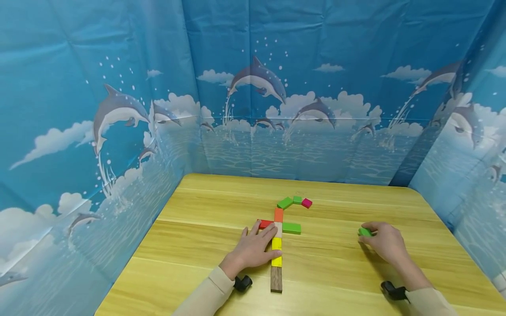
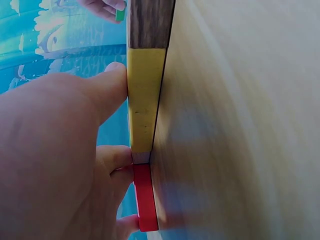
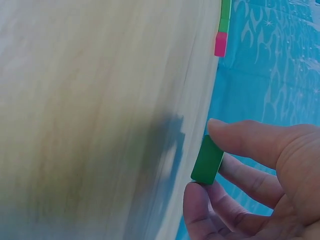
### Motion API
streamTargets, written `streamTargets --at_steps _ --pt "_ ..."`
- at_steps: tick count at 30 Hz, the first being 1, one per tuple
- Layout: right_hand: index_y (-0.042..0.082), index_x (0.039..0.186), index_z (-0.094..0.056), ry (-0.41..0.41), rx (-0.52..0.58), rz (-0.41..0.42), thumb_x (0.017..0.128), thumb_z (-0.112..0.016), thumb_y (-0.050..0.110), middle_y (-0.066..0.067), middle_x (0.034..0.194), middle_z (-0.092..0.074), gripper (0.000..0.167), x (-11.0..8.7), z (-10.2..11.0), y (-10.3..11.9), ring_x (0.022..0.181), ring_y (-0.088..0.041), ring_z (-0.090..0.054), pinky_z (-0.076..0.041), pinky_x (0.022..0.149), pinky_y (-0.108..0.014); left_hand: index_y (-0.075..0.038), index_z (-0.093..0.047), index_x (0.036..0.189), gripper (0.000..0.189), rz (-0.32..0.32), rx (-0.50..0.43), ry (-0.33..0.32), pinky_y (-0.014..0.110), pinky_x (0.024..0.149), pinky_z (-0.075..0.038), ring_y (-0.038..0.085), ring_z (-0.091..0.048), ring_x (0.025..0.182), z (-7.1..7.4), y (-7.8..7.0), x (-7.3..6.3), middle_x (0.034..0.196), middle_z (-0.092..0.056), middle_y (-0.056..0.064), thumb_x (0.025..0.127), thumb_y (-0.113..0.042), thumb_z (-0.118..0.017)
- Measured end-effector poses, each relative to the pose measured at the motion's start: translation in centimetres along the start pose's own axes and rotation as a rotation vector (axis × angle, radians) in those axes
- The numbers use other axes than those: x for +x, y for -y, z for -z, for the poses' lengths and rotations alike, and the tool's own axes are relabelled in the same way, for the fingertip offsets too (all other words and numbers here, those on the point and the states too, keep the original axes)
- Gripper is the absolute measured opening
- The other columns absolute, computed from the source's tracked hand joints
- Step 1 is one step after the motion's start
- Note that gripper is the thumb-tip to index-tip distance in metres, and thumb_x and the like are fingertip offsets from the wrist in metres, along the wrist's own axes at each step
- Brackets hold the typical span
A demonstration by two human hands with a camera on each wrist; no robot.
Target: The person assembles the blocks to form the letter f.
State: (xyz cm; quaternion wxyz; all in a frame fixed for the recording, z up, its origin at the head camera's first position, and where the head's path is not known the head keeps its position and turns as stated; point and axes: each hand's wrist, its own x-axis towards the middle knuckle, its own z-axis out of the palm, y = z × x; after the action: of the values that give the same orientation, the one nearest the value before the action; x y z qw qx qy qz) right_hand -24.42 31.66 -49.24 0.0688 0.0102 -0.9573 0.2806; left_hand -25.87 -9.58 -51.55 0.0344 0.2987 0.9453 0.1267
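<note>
My left hand (image 1: 253, 249) rests with spread fingers on a row of flat blocks. Its fingertips touch the red block (image 1: 264, 225) and the pale block (image 1: 278, 230), while the thumb lies on the yellow part (image 1: 277, 262) of the row. A dark brown block (image 1: 276, 279) forms the near end and an orange block (image 1: 278, 215) the far end. Opposite the red block, a green block (image 1: 291, 228) sticks out to the right. Over the table's right side, my right hand (image 1: 385, 241) pinches a small green block (image 3: 207, 161) between thumb and fingers.
Beyond the orange block, a larger green block (image 1: 285, 202), a small green block (image 1: 297, 200) and a magenta block (image 1: 306, 203) form a curve to the right. A dolphin-print curtain (image 1: 292, 145) borders the wooden table (image 1: 197, 245) at the back and sides.
</note>
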Motion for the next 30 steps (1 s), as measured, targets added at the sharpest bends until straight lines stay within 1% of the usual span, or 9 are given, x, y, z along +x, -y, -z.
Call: streamTargets --at_steps 8,15,21,30 --pt "-0.006 0.123 -0.067 -0.001 0.001 0.012 0.087 -0.08 0.021 -0.023 0.105 -0.07 0.047 0.4 0.0 0.9 0.089 -0.037 -0.067 -0.051 0.057 -0.034 -0.025 -0.025 0.162 0.079 0.011 0.002 0.001 0.067 0.115 -0.015 0.035 -0.009 0.153 -0.3 0.0 0.0 0.166 -0.021 -0.009 0.098 -0.069 -0.041" --pt "-0.006 0.123 -0.067 -0.007 0.015 0.013 0.087 -0.08 0.021 -0.023 0.106 -0.07 0.047 1.0 -0.2 1.6 0.09 -0.038 -0.067 -0.053 0.059 -0.036 -0.023 -0.028 0.161 0.079 0.009 -0.013 -0.002 0.068 0.114 -0.016 0.036 -0.011 0.152 0.0 -0.3 -0.2 0.165 -0.024 -0.007 0.098 -0.067 -0.043" --pt "-0.005 0.123 -0.068 -0.017 0.016 0.014 0.087 -0.08 0.021 -0.022 0.107 -0.07 0.046 1.8 -0.7 2.7 0.089 -0.035 -0.067 -0.053 0.06 -0.035 -0.023 -0.028 0.161 0.078 0.011 -0.004 -0.003 0.068 0.114 -0.016 0.036 -0.011 0.152 -0.1 -0.2 -0.1 0.165 -0.024 -0.007 0.098 -0.067 -0.043" --pt "-0.004 0.126 -0.067 -0.033 0.042 0.025 0.088 -0.079 0.02 -0.024 0.112 -0.067 0.047 2.7 -1.5 4.2 0.089 -0.034 -0.067 -0.053 0.06 -0.035 -0.022 -0.028 0.161 0.078 0.0 0.003 -0.013 0.068 0.114 -0.016 0.037 -0.012 0.152 -0.2 -0.2 -0.1 0.166 -0.024 -0.006 0.098 -0.066 -0.045"
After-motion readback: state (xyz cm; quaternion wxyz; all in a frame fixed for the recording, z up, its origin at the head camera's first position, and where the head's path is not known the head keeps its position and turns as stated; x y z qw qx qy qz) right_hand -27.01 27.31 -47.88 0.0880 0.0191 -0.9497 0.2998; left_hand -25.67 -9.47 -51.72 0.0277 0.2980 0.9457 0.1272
